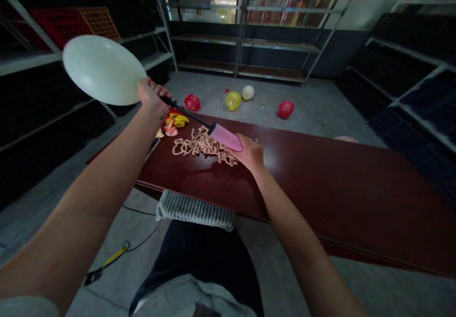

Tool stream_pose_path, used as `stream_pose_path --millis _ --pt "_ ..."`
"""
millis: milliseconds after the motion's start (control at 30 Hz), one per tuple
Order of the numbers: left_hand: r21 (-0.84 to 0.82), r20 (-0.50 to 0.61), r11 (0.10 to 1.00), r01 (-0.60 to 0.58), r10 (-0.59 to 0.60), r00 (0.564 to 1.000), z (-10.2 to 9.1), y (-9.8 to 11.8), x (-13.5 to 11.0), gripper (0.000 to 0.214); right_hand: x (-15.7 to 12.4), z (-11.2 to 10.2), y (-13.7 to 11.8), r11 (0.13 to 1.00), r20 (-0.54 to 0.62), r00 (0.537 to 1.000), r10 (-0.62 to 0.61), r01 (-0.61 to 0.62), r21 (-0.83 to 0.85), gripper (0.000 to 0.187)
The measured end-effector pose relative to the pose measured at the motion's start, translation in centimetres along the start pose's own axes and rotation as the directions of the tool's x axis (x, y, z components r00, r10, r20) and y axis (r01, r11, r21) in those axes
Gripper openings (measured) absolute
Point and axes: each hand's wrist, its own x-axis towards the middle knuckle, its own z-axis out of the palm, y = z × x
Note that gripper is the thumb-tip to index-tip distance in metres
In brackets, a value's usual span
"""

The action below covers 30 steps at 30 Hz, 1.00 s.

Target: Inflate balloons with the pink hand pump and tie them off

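A big white balloon (pixel 103 70), well inflated, hangs in the air at the upper left. My left hand (pixel 152 96) is closed round its neck, where it meets the end of the black rod of a hand balloon pump (pixel 226 137). The pump slants down to the right, its pink barrel in the grip of my right hand (pixel 251 151). Part of the barrel's far end is hidden by that hand. Under the pump, a tangled heap of beige knobbly cord or chain (pixel 199 145) lies on the dark red table (pixel 320 179).
Yellow, red and pink deflated balloons (pixel 176 121) lie at the table's left end. On the floor beyond are a yellow balloon (pixel 233 100), a white one and two red ones. Shelves (pixel 274 46) stand at the back and both sides. A ribbed grey cloth (pixel 194 210) hangs at the near edge.
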Motion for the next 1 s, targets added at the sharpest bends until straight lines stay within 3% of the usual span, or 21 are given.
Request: stream_pose_path --millis 100,200,367,567,667,833,1000 --pt "0.018 0.056 0.998 -0.066 0.065 0.996 2.1 1.3 -1.3 0.042 0.1 0.2 -0.4 0.999 -0.021 1.0 0.02 -0.019 0.047 0.052" --pt "0.083 0.193 0.988 -0.13 0.111 0.975 4.9 0.9 -3.4 0.047 0.0 0.4 -0.3 0.994 -0.028 0.996 0.088 -0.086 0.063 0.054" --pt "0.106 0.377 0.959 -0.264 0.207 0.903 9.0 -1.9 -5.7 0.051 -0.3 0.3 0.3 0.978 -0.033 0.978 0.205 -0.203 0.044 0.051" --pt "0.174 0.399 0.952 -0.251 0.165 0.902 12.1 -5.8 -6.5 0.054 -0.1 0.1 0.3 0.956 -0.062 0.955 0.289 -0.285 0.068 0.048" --pt "0.209 0.364 0.953 -0.221 0.134 0.922 11.7 -8.6 -6.7 0.054 0.0 0.2 0.3 0.953 -0.067 0.951 0.301 -0.297 0.063 0.047" --pt "0.274 0.277 0.962 -0.01 -0.069 0.959 8.1 -12.9 -7.1 0.047 -0.1 0.3 0.4 0.957 -0.059 0.955 0.29 -0.289 0.015 0.047" --pt "0.222 0.184 0.974 0.042 -0.084 0.979 4.5 -13.7 -5.8 0.045 -0.2 0.3 0.3 0.969 -0.003 0.969 0.248 -0.248 -0.021 0.051"
